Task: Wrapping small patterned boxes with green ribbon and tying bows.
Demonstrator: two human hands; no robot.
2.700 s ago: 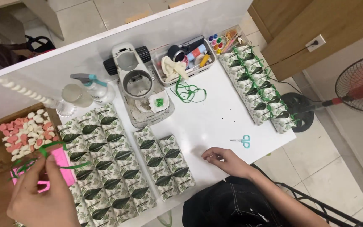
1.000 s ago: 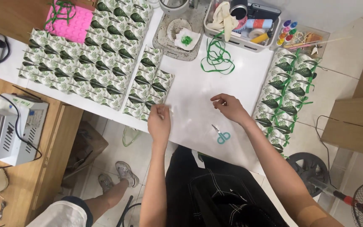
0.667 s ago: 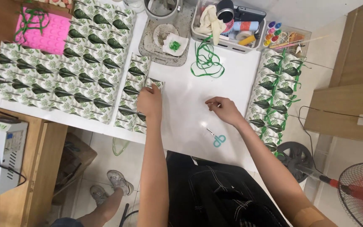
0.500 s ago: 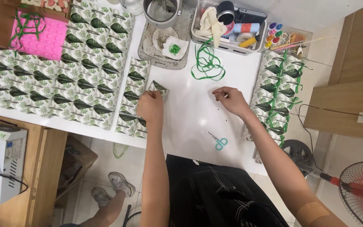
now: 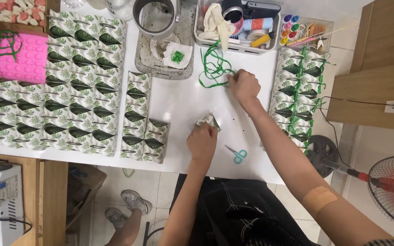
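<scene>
1. Looking down from a head camera at a white surface (image 5: 178,105), a seated person works with two bare hands.
2. Left hand (image 5: 202,142) is closed over a small leaf-printed box (image 5: 209,120), pressing it onto the surface a little in from the near edge, roughly at its middle.
3. Right hand (image 5: 244,85) reaches farther in, fingers pinched on a loose tangle of green ribbon (image 5: 213,67) that lies just before a clear tray of craft supplies (image 5: 238,27) at the far edge.
4. Small teal scissors (image 5: 236,154) lie on the surface near the near edge, just right of the left hand and not touched.
5. Rows of matching leaf-printed boxes (image 5: 64,91) cover the left part of the surface; a short stack of them ends just left of the held box.
6. More boxes tied with green ribbon (image 5: 299,91) line the right edge.
7. A pink mould (image 5: 17,54) with ribbon on it sits at the far left corner.
8. A grey tray with a round metal container (image 5: 158,18) stands at the far edge, left of the ribbon.
9. A tan bandage (image 5: 318,198) is on the right forearm.
</scene>
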